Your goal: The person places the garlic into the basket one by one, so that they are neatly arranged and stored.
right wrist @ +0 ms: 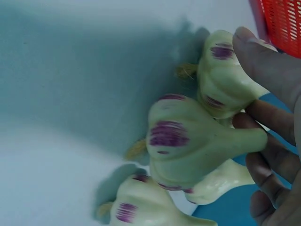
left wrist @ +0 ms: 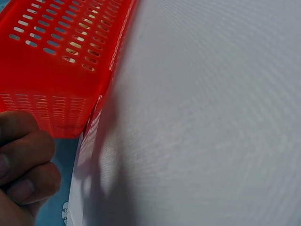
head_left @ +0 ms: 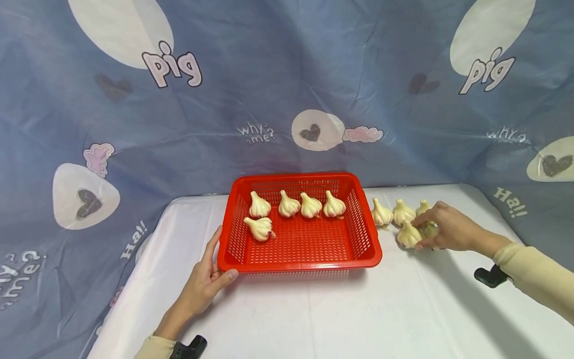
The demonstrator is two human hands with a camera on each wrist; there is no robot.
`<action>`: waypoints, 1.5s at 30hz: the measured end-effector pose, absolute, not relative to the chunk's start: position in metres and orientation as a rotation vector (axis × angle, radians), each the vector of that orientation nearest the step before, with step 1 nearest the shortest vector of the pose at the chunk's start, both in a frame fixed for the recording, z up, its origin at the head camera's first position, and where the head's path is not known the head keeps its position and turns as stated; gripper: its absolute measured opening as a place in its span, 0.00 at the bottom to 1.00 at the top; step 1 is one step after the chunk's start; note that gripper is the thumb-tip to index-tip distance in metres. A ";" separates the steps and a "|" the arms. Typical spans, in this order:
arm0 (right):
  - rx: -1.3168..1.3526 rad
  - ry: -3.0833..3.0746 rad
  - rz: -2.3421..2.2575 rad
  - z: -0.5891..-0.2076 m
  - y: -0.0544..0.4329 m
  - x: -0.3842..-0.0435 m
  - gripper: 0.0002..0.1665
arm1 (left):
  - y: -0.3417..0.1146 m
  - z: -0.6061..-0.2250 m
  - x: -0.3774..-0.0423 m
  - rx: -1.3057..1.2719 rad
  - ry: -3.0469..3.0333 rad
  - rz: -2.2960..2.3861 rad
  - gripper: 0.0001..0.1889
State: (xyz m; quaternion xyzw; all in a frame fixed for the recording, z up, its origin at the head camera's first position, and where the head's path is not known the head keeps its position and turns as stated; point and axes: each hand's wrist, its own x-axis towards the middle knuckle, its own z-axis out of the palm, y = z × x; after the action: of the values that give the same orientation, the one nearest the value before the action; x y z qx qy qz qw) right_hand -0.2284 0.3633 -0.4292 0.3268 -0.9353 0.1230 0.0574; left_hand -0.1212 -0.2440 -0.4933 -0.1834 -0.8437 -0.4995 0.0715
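A red plastic basket [head_left: 299,266] stands mid-table in the head view, with several pale garlic bulbs [head_left: 289,204] inside, mostly along its far wall. My left hand [head_left: 202,284] grips the basket's near left corner, thumb at the rim and fingers along the side. Those fingers [left wrist: 28,155] look curled in the left wrist view. Right of the basket, my right hand [head_left: 448,227] pinches a garlic bulb [head_left: 408,236] at the front of a loose group. In the right wrist view, that purple-marked bulb [right wrist: 223,77] lies between thumb and fingers; the hand partly covers it.
More garlic bulbs [head_left: 381,214] lie close together between the basket's right side and my right hand. A white cloth [head_left: 309,314] covers the table. Blue printed fabric [head_left: 269,89] hangs behind it and at both sides.
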 end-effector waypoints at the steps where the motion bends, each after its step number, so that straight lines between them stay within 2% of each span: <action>1: 0.981 -2.845 0.370 -0.430 0.363 -0.228 0.29 | -0.244 -0.493 -0.121 -0.553 -2.534 -1.503 0.54; 8: 0.909 -2.903 0.343 -0.433 0.359 -0.225 0.27 | -0.244 -0.493 -0.121 -0.559 -2.526 -1.513 0.54; 19: 0.918 -2.897 0.347 -0.440 0.356 -0.224 0.34 | -0.246 -0.496 -0.122 -0.546 -2.545 -1.521 0.54; 26: 0.904 -2.892 0.371 -0.442 0.353 -0.223 0.32 | -0.244 -0.494 -0.121 -0.556 -2.535 -1.517 0.55; 45: 0.860 -2.847 0.510 -0.421 0.349 -0.222 0.30 | -0.244 -0.495 -0.121 -0.571 -2.504 -1.491 0.55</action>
State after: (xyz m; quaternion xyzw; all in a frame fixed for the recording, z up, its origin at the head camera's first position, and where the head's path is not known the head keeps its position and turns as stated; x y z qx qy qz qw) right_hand -0.2225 0.3494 -0.4213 0.2846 -0.9417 0.1685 0.0619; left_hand -0.1211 -0.2438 -0.4949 -0.1915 -0.8401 -0.5002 0.0857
